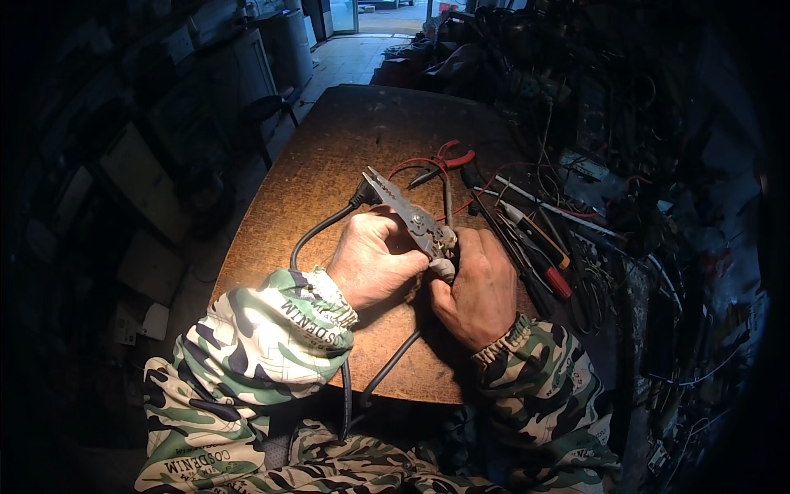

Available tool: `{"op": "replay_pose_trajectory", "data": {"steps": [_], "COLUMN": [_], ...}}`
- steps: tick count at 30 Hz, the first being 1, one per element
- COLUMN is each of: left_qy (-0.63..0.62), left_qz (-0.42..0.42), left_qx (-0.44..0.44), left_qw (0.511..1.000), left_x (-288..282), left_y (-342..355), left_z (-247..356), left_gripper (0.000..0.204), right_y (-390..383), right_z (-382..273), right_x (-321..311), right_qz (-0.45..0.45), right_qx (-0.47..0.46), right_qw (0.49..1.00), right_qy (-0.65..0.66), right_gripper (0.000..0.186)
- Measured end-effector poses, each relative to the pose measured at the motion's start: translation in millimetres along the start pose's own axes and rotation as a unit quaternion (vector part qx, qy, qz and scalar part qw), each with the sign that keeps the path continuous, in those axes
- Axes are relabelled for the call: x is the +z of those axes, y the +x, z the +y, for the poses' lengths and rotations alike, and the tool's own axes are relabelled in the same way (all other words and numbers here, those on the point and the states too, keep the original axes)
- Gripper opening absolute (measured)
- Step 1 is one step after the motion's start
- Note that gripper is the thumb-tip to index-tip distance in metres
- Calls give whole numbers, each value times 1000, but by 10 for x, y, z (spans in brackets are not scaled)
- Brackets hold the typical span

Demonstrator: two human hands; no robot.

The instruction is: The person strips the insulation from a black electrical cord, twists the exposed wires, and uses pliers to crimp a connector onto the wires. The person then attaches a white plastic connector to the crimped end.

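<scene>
Black power cord (312, 231) first, since it's furthest left of what I'm busy with: it curves over the wood, passes behind my left hand (374, 257), and shows again as two runs near the table's front edge. Its moulded plug (364, 195) sits just beside the tips of the flat steel wire-stripping pliers (395, 198), which slant over the middle of the table (267, 239). Left hand is pinched round the pliers near the pivot; right hand (484, 288) is curled in at the handle end, fingertips partly hidden. Progress? I'd call it mid-job: tool's in hand, plug's on its end of the cord. Can't see the cord's other end, so no idea what's stripped or left to do.

Rest of the tabletop, going right: red-handled pliers (462, 159) with dark jaws beyond my hands, thin red wire (494, 183) looping about, then a white rod (568, 212), an orange-and-black handled tool (536, 237) and a red-handled screwdriver (557, 284), all jumbled together.

Room's pretty dim. Pale cabinet (144, 181) far left, dark stool (267, 107) by the table, tiled floor (346, 59) leading to a bright doorway (393, 16), and a big dark heap of clutter (535, 86) on the right.
</scene>
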State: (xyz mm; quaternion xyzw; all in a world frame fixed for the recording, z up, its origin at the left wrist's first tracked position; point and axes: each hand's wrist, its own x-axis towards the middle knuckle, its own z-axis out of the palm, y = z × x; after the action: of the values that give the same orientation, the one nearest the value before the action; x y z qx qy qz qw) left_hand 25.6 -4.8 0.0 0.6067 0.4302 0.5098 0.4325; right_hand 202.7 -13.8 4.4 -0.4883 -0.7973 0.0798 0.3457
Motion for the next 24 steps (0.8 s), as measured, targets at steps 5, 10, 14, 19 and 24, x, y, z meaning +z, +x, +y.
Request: {"op": "replay_pose_trajectory", "data": {"steps": [5,10,14,19,24], "left_qy": [-18,-25,-26,-11,-4], "left_qz": [-19,-19,-20,-24,-7], "left_qx": [-40,-40,-53,-81,-85], "left_qw": [999,999,998,996,996], "left_x": [-8,-3,-4,-10,-6], "left_y": [-18,-9,-13,-18,-45], "left_z": [98,91,130,201,214], "left_gripper": [15,15,13,11,12], "right_y": [6,22,29,39,53], "right_z": [12,5,3,4,-2], "right_x": [12,-6,-12,-14,12], "right_qz": [3,4,-7,-18,-24], "right_qx": [-1,-3,3,9,8], "right_qw": [1000,1000,1000,1000,999], "right_qy": [0,-7,-5,-23,-26], "right_gripper": [32,30,31,32,32]}}
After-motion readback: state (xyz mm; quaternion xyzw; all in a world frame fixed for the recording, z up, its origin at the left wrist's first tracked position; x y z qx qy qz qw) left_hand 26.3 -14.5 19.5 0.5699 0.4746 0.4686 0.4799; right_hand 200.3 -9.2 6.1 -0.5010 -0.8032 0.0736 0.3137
